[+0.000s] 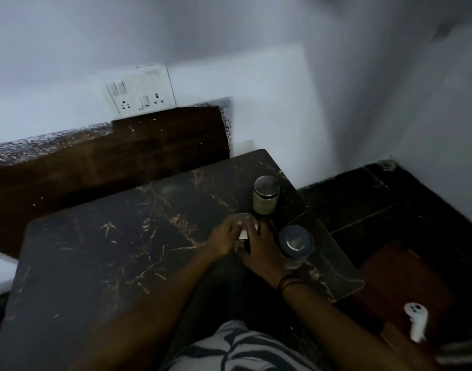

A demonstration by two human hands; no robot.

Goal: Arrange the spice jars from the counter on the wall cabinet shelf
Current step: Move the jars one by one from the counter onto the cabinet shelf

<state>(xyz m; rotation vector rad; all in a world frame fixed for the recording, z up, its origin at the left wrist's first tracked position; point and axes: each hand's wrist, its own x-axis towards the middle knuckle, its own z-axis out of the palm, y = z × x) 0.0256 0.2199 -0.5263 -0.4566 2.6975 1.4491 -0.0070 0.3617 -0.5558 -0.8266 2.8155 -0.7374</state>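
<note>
Reaching from six o'clock, the left hand (224,236) and right hand (261,250) meet on a small silver-lidded jar (246,225) on the dark marbled surface (122,236), fingers curled round it from both sides. Just beside the right hand, at three o'clock, stands a blue-lidded jar (295,243). Farther off, at twelve o'clock, stands a metal-lidded jar (266,195), upright and apart. Beyond, a switch plate (139,89) on the wall

Glossy dark marble-look counter (122,250); on it, a glass jar (265,200) with brushed metal lid; behind it, a scuffed wooden board (109,162).
</note>
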